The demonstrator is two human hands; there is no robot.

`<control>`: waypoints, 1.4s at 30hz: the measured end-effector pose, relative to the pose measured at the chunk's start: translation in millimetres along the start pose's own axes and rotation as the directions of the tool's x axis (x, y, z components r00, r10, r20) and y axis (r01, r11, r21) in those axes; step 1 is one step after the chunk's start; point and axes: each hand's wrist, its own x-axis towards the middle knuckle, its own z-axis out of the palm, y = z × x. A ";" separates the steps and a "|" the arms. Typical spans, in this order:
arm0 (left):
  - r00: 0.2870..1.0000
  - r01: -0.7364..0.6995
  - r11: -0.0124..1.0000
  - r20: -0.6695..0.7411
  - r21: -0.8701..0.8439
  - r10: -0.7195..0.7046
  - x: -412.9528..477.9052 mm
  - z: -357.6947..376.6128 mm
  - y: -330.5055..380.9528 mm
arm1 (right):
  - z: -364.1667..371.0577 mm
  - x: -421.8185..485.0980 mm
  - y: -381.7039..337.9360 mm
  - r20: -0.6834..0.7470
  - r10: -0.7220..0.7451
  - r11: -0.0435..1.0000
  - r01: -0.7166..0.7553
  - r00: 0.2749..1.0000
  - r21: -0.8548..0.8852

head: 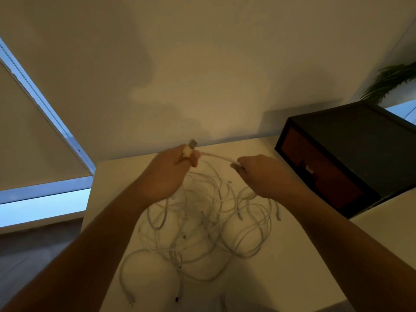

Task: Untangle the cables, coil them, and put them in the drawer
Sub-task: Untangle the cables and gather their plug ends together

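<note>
We've got one cable end up off the desk — the rest is a heap.

Our left hand (167, 171) pinches the white cable's plug, the metal USB plug (191, 145) poking up past the fingers, while our right hand (262, 174) closes its grip on the same thin white cord (216, 156) a little way along, drawn fairly taut between them. Below, the tangle of thin white cables (202, 226) sprawls on the pale desk (292, 278) — light, limp, likely to snag at loops, so we'd judge the stiff plug the best hold. The dark box with a reddish-brown drawer front (319, 172) sits shut at right.
</note>
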 end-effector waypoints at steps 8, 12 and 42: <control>0.898 -0.014 0.982 -0.433 -0.191 -0.071 15.6 -51.1 -12.8 | 30.2 -0.7 49.7 0.031 0.153 0.974 -0.156 0.988 0.166; 0.808 0.034 0.937 -0.543 -0.347 -0.230 18.2 -86.9 -20.0 | 48.7 -7.3 78.9 0.118 0.268 0.934 -0.288 0.956 0.214; 0.827 0.406 0.824 0.225 0.396 -0.516 -21.1 -28.8 -86.6 | 140.7 -77.2 94.1 0.398 0.278 0.941 -0.332 0.874 0.070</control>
